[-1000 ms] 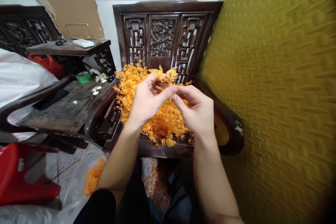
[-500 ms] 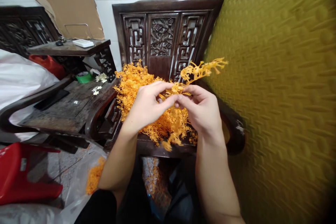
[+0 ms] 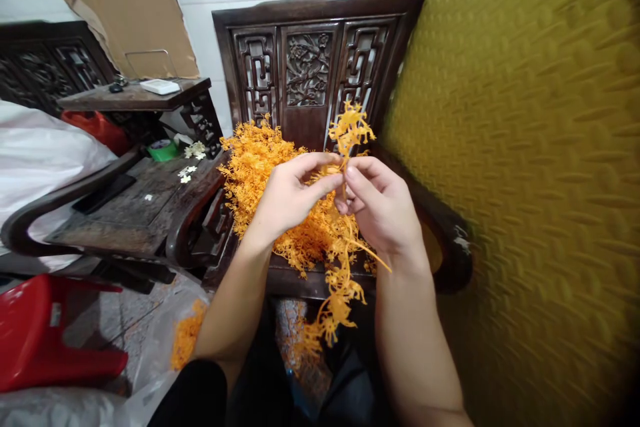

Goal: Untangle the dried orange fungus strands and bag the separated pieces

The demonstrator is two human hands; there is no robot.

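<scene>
An orange plastic flower sprig (image 3: pixel 349 128) stands upright between my hands, its frilly head above my fingertips. My left hand (image 3: pixel 293 193) pinches it from the left with thumb and forefinger. From the right, my right hand (image 3: pixel 384 200) grips the same stem, fingers curled round it. Below my hands another orange strand (image 3: pixel 343 287) with a bare stem end hangs past the seat's front edge; where it joins is hidden by my fingers. Behind and under my hands lies a heap of similar orange sprigs (image 3: pixel 260 167) on a dark carved wooden chair (image 3: pixel 307 7).
A yellow textured mat (image 3: pixel 525 147) stands along the right side. At left are a second wooden chair (image 3: pixel 125 213) with green tape (image 3: pixel 163 151) and small pale flowers (image 3: pixel 195 150), a red stool (image 3: pixel 30 333), and a clear bag holding orange pieces (image 3: pixel 187 333).
The sprig head has swung from pointing right to upright. The strand below now hangs lower, past the seat edge. My right fingers have curled in more.
</scene>
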